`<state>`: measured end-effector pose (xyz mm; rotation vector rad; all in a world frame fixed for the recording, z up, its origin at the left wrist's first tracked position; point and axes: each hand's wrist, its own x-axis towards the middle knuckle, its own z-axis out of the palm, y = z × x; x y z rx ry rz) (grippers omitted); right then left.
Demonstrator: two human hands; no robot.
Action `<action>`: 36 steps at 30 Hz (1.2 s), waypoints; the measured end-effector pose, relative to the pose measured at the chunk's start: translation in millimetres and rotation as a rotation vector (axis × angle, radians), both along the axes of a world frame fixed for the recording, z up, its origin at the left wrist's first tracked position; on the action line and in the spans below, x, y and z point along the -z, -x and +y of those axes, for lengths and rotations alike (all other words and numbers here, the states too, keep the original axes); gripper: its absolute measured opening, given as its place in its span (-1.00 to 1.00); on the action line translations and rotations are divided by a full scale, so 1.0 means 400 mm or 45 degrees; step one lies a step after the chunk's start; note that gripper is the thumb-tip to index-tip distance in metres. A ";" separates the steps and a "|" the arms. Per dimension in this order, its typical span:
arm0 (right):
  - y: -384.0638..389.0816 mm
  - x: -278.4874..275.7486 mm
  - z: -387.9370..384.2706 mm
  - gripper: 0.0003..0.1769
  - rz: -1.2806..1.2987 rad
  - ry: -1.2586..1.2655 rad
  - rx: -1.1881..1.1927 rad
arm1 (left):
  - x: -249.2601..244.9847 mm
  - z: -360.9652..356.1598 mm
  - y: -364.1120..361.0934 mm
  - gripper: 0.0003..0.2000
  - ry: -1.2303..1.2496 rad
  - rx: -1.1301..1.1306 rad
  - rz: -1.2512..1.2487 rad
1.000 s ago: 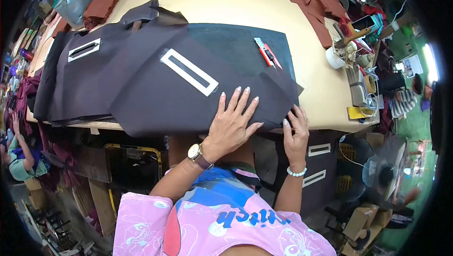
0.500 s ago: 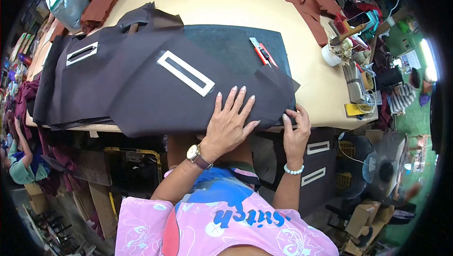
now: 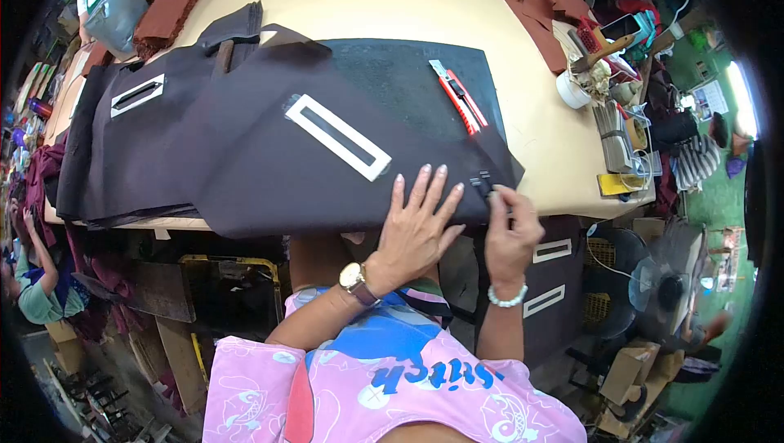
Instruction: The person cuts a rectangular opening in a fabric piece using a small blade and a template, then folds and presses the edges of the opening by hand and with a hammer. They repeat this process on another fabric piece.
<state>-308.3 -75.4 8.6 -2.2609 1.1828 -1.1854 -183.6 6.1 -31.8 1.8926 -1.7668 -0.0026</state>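
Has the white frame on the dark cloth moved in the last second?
Yes. With the cloth, the white frame has slid slightly right, closer to the red cutter lying on the black mat.

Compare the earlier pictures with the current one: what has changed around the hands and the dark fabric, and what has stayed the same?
The right hand, which earlier curled over the corner of the dark fabric, now pinches a small black piece there. The left hand stays flat on the fabric; the white frame and red cutter lie much as before.
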 end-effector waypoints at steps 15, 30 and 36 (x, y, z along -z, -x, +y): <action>-0.214 0.010 -0.261 -0.70 0.746 0.252 0.110 | -0.049 0.074 -0.335 -0.20 -0.009 -0.611 -0.041; -0.316 -0.024 -0.032 -0.62 0.186 -0.274 -0.863 | 0.005 0.081 -0.375 -0.01 -0.065 -0.651 -0.017; -0.344 0.003 -0.032 -0.59 0.293 -0.030 -0.903 | 0.002 0.082 -0.375 -0.01 -0.070 -0.652 -0.029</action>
